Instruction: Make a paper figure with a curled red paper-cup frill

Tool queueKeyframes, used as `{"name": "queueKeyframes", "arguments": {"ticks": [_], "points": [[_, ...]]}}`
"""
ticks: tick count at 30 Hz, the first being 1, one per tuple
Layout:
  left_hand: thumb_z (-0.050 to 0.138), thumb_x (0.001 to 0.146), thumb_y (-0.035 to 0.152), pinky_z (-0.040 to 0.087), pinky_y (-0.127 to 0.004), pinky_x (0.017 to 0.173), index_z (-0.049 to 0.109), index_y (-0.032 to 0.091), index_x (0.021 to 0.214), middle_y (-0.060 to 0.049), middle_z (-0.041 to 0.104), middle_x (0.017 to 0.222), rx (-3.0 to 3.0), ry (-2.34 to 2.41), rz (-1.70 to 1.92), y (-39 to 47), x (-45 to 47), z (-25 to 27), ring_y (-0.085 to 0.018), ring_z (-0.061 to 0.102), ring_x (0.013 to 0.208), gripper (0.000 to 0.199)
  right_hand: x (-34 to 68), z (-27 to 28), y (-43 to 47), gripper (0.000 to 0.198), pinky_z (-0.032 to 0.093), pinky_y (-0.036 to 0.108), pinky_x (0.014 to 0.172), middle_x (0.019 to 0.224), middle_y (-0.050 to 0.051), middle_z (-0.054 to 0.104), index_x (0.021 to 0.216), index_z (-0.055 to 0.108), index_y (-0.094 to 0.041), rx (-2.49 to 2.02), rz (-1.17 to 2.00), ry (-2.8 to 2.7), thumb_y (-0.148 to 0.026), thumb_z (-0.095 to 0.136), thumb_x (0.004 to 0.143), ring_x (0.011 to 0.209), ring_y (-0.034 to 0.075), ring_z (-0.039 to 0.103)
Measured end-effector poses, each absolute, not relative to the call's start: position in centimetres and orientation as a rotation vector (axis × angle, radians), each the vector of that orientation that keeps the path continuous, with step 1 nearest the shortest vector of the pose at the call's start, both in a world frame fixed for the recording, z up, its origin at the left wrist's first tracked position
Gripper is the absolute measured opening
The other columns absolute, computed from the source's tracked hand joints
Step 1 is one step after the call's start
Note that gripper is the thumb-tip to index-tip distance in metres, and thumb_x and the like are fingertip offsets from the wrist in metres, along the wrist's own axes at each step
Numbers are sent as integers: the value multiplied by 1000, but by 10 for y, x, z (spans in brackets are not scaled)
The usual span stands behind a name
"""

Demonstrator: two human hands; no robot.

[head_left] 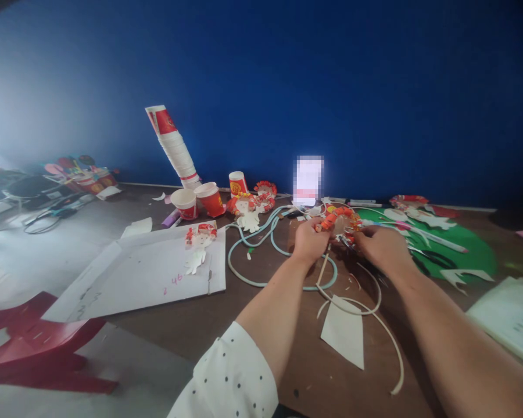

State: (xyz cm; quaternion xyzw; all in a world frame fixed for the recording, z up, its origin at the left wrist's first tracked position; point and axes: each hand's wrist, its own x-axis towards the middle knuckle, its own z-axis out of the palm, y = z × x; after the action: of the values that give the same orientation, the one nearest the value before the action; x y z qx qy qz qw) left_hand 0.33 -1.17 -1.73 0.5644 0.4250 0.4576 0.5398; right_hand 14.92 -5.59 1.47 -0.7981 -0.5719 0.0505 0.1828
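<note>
A round paper craft piece (340, 219) with curled red and orange strips around a pale middle is held up between my two hands. My left hand (309, 238) grips its left edge with closed fingers. My right hand (383, 247) pinches at its right edge, where some fingertips are hidden. Under the craft piece lie a pale blue cable (261, 284) and a thin beige strip (377, 302). A black-handled pair of scissors (433, 258) rests to the right of my right hand.
A leaning stack of paper cups (178, 151) stands at the back left near two open red cups (210, 200). A white board (148, 278) with a paper figure (197, 260) lies left. Pens and paper scraps cover a green disc (475, 249). A lit phone (308, 180) faces me.
</note>
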Motion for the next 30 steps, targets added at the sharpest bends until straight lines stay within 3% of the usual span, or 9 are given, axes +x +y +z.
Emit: {"name": "queueKeyframes", "arguments": {"ticks": [5, 11, 22, 30], "points": [[62, 74, 24, 50, -26, 65, 67, 16, 87, -1, 62, 64, 1336, 1010, 1085, -12, 3, -16, -15, 62, 63, 17, 147, 17, -57, 33, 44, 34, 67, 71, 10, 69, 86, 73, -17, -2208, 201, -1583, -35, 47, 76, 80, 29, 64], [61, 74, 25, 50, -27, 62, 66, 16, 85, -1, 61, 62, 1316, 988, 1080, -13, 2, -15, -17, 63, 63, 15, 146, 18, -57, 33, 44, 34, 68, 81, 14, 70, 83, 72, -15, -2271, 163, -1608, -35, 47, 77, 86, 30, 63], [61, 73, 20, 51, -27, 63, 64, 16, 78, 0, 60, 61, 1271, 1005, 1083, -17, -1, -6, -16, 63, 62, 7, 149, 17, -57, 30, 43, 32, 67, 73, 9, 70, 83, 73, -18, -2190, 227, -1556, -34, 49, 76, 83, 28, 64], [62, 75, 19, 52, -28, 62, 66, 17, 82, 1, 59, 58, 1174, 1019, 1083, -16, -2, -3, -15, 63, 59, 8, 146, 24, -61, 25, 42, 28, 56, 66, 8, 69, 83, 73, -19, -2074, 462, -1380, -34, 54, 77, 59, 21, 63]]}}
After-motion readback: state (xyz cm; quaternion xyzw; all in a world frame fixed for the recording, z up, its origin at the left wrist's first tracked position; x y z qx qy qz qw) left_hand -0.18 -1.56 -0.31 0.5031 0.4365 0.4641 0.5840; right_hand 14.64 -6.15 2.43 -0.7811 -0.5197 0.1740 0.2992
